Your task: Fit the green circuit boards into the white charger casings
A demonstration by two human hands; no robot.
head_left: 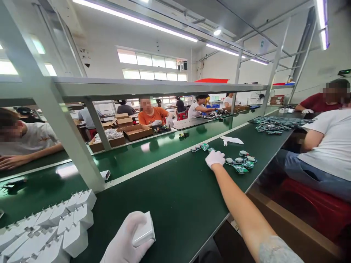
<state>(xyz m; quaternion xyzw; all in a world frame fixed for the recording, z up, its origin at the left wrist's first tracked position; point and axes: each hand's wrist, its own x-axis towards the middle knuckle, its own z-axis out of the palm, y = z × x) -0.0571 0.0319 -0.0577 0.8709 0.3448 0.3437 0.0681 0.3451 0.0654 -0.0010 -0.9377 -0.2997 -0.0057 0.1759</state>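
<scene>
- Dozens of white plug housings (55,226) lie in rows at the near-left corner of the desk (170,197), just beside the left hand.
- Left hand (124,243): gloved, fingers closed round one white housing (144,229), held low at the desk's front edge.
- Between the hands the green surface is bare, which gives free room to carry a part across.
- Right hand (215,157): gloved, arm stretched out, fingers curled down against a cluster of small green circuit boards (241,163). Whether they pinch one cannot be told.
- Lifting a single board by its rim, apart from its neighbours, looks the cleanest grip.
- The cluster sits near the desk's right edge, so drawing boards inward seems safer.
- A seated co-worker (329,146) is close beyond that edge, which leaves little elbow room.
</scene>
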